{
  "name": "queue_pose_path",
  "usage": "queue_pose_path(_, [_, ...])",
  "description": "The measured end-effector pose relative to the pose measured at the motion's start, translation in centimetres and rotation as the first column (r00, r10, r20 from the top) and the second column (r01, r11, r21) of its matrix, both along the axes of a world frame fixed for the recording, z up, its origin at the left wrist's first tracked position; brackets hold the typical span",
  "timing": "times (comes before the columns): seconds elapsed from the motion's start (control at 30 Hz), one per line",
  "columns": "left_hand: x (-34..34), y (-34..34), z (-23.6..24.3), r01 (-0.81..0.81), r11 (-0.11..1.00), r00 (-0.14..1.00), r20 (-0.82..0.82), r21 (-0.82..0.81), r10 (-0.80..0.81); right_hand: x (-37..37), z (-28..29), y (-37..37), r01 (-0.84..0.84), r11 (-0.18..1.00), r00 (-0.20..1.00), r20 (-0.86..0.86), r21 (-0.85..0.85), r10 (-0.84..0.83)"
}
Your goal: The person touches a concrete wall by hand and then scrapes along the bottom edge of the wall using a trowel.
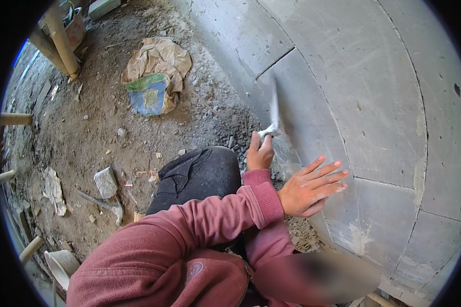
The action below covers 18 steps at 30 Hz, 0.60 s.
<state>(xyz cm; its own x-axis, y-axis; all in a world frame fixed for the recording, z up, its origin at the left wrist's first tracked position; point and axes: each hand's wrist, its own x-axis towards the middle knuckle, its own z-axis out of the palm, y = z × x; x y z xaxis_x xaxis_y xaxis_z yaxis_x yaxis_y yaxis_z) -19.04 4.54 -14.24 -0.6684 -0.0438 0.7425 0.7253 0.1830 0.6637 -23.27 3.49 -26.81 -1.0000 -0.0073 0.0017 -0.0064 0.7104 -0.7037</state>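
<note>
My right hand (260, 152) grips the handle of a trowel (274, 105), whose narrow blade points up and away along the wall and is smeared by motion. The blade is close to the grey block wall (379, 117); whether it touches cannot be made out. My left arm, in a dusty red sleeve, crosses over my right forearm and hides much of it. With fingers spread, my left hand (307, 190) is by the wall's lower blocks and holds nothing. Contact between its fingertips and the wall is unclear.
A crumpled paper sack (161, 71) lies on the dirt floor. Nearer are a broken block piece (105, 182) and a hammer-like tool (109, 206). A white bucket (62, 267) sits at lower left. Wooden poles (61, 43) stand at far left. Gravel (230, 128) lines the wall's foot.
</note>
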Motion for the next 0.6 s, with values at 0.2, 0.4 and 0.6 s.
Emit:
queue_pose_path(0.2, [0.3, 0.0, 0.9, -0.022, 1.0, 0.999, -0.048, 0.012, 0.022, -1.5, 3.2, 0.1, -0.104, 0.992, 0.991, 0.081, -0.072, 0.109])
queue_pose_path(0.4, [0.8, -0.6, 2.5, -0.044, 0.997, 0.993, -0.105, 0.07, 0.051, -2.6, 8.3, -1.2, -0.205, 0.73, 0.978, -0.1, -0.652, 0.185])
queue_pose_path(0.6, [0.2, -1.5, 1.8, -0.069, 0.997, 0.996, -0.062, 0.018, 0.07, -3.2, 2.1, -0.4, -0.287, 0.957, 0.948, 0.155, 0.039, 0.278])
